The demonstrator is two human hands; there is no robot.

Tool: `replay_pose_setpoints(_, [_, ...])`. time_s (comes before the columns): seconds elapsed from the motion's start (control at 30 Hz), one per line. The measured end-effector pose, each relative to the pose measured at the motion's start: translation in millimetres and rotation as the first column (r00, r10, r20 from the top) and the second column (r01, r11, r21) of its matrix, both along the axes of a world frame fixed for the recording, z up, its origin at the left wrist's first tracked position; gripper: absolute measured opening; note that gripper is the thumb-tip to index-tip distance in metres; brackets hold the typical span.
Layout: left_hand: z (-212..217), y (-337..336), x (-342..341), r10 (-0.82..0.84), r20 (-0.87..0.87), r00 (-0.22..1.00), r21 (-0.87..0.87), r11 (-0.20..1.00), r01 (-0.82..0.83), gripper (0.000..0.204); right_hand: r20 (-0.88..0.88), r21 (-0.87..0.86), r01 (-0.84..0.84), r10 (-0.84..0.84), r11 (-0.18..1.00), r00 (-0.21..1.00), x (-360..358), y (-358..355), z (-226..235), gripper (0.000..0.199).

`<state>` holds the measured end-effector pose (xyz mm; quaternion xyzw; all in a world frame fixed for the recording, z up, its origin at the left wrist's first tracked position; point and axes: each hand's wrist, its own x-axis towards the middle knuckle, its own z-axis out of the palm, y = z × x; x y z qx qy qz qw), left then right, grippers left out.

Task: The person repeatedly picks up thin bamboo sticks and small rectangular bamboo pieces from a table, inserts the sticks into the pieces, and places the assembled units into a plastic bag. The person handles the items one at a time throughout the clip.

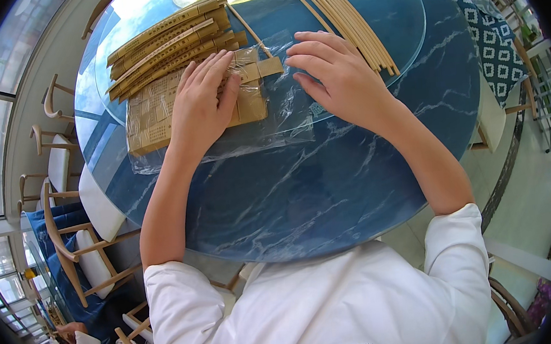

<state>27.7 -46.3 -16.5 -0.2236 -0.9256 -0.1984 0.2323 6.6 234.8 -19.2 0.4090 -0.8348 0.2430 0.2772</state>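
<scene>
Bamboo is what we are handling: flat tan slats [172,112] lie side by side in a clear plastic bag [265,130] on the blue marbled table [303,189]. Our left hand [201,103] presses flat and open on the slats, gripping nothing; our right hand [339,75] rests with loose fingers on the plastic. We judge the work part done: a stack of wrapped strips [166,41] and loose thin sticks [347,21] remain outside the bag.

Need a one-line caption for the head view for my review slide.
Left hand presses flat paper sleeves in clear plastic; right hand on the plastic, chopsticks beside, blue marble table.
</scene>
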Motion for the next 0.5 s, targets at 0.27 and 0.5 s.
replay_pose_setpoints(0.27, [0.4, -0.2, 4.8, 0.021, 0.081, 0.997, 0.096, 0.995, -0.028, 0.042, 0.162, 0.123, -0.075, 0.054, 0.990, 0.985, -33.2, -27.5, -4.2, 0.021])
replay_pose_setpoints(0.5, [2.2, -2.4, 4.6, -0.027, 0.062, 0.998, 0.085, 0.996, 0.021, 0.045, -0.115, 0.109, 0.044, -0.032, 0.993, 0.993, -25.8, 2.0, 19.8, 0.014])
